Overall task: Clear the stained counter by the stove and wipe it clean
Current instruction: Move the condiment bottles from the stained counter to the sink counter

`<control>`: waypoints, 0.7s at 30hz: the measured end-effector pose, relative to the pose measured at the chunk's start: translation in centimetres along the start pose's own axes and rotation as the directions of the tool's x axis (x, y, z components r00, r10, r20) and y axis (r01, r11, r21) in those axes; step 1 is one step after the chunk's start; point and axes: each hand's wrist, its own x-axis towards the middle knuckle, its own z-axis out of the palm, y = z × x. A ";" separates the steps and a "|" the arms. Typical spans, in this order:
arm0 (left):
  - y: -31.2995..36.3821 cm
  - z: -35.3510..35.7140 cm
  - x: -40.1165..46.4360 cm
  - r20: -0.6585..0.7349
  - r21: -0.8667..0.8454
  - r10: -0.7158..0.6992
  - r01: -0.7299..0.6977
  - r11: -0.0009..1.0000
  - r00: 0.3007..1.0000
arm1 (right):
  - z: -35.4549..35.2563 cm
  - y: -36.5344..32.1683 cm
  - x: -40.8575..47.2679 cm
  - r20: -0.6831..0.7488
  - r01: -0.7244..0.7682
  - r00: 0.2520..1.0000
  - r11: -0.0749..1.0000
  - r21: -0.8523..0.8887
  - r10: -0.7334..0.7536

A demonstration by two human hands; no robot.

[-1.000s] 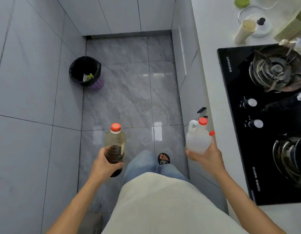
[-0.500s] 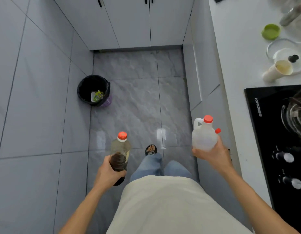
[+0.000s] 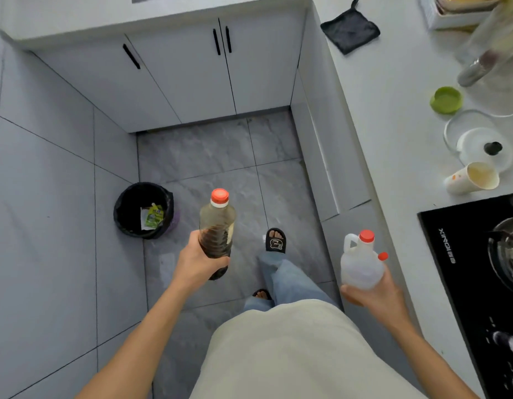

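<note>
My left hand (image 3: 196,262) grips a clear bottle (image 3: 217,226) with a red cap and dark liquid low inside, held upright over the floor. My right hand (image 3: 376,292) holds a white plastic jug (image 3: 360,262) with a red cap and a small handle, near the counter's front edge. The white counter (image 3: 393,116) runs along the right, with the black stove (image 3: 477,269) set into it. A dark cloth (image 3: 350,30) lies on the counter at the far end. A tipped paper cup (image 3: 471,177), a glass lid (image 3: 479,139) and a green lid (image 3: 446,99) lie beside the stove.
A black bin (image 3: 143,210) with some litter stands on the grey floor at the left wall. White cabinets (image 3: 192,73) with black handles close the far end. Glass containers (image 3: 497,47) crowd the counter's back right. My feet in sandals stand between the hands.
The view has swung forward along the floor, bringing the far cabinets and the dark cloth into sight. Both hands still hold their bottles, the left one raised slightly.
</note>
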 end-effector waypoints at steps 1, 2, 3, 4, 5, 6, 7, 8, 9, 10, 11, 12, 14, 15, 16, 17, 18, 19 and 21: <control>1.0 -0.4 1.2 0.001 0.004 0.001 -0.001 1.000 1.000 | -0.1 -1.0 1.3 0.007 0.009 1.000 1.000 0.015 -0.009; 1.9 -0.9 2.2 -0.002 0.009 -0.004 0.004 1.000 1.000 | -0.2 -2.2 2.7 0.016 0.022 1.000 0.999 0.023 -0.022; 2.7 -1.3 3.2 -0.008 0.018 -0.010 0.010 1.000 1.000 | -0.4 -3.6 4.0 0.023 0.036 0.999 0.999 0.030 -0.036; 3.4 -1.8 4.1 -0.012 0.027 -0.017 0.018 0.999 1.000 | -0.5 -5.1 5.3 0.030 0.048 0.998 0.998 0.036 -0.049; 4.0 -2.2 4.9 -0.015 0.039 -0.027 0.027 0.999 1.000 | -0.6 -6.8 6.6 0.043 0.059 0.997 0.997 0.040 -0.060; 4.6 -2.6 5.6 -0.016 0.050 -0.039 0.039 0.998 0.999 | -0.6 -8.5 8.1 0.058 0.074 0.995 0.996 0.046 -0.077; 5.0 -3.0 6.5 -0.014 0.056 -0.054 0.055 0.997 0.998 | -0.7 -10.3 9.6 0.068 0.092 0.993 0.994 0.052 -0.095; 5.2 -3.4 7.2 -0.015 0.058 -0.071 0.072 0.996 0.997 | -0.7 -12.2 11.0 0.067 0.107 0.992 0.993 0.059 -0.111; 5.3 -3.7 7.8 -0.014 0.057 -0.090 0.090 0.994 0.996 | -0.7 -14.1 12.3 0.064 0.121 0.990 0.991 0.063 -0.125; 5.4 -4.2 8.4 -0.013 0.053 -0.106 0.106 0.993 0.994 | -0.5 -15.9 13.5 0.064 0.132 0.989 0.989 0.065 -0.136; 5.4 -4.6 8.9 -0.011 0.051 -0.119 0.119 0.992 0.993 | -0.3 -17.7 14.8 0.067 0.141 0.987 0.988 0.068 -0.145; 5.5 -5.1 9.5 -0.010 0.054 -0.136 0.136 0.989 0.991 | -0.1 -19.5 16.1 0.065 0.147 0.986 0.986 0.075 -0.152; 5.5 -6.1 10.8 -0.012 0.065 -0.174 0.175 0.982 0.985 | 0.3 -23.1 18.3 0.044 0.164 0.985 0.983 0.086 -0.169; 5.5 -6.7 11.6 -0.013 0.069 -0.190 0.191 0.979 0.982 | 0.5 -24.8 19.2 0.032 0.174 0.984 0.981 0.089 -0.178; 5.6 -7.2 12.4 -0.012 0.072 -0.205 0.205 0.976 0.979 | 0.7 -26.4 20.1 0.021 0.183 0.982 0.979 0.094 -0.186; 5.9 -7.8 13.3 -0.008 0.075 -0.218 0.218 0.973 0.976 | 0.9 -27.9 21.1 0.015 0.190 0.981 0.977 0.100 -0.192; 6.2 -8.4 14.3 -0.004 0.079 -0.226 0.225 0.971 0.974 | 1.1 -29.3 21.9 0.012 0.191 0.981 0.976 0.107 -0.194; 6.6 -9.0 15.5 -0.002 0.085 -0.227 0.227 0.970 0.974 | 1.3 -30.5 22.7 0.009 0.188 0.982 0.976 0.109 -0.190; 7.6 -10.4 18.3 -0.002 0.097 -0.223 0.222 0.970 0.975 | 1.7 -32.6 24.1 0.005 0.167 0.986 0.981 0.100 -0.168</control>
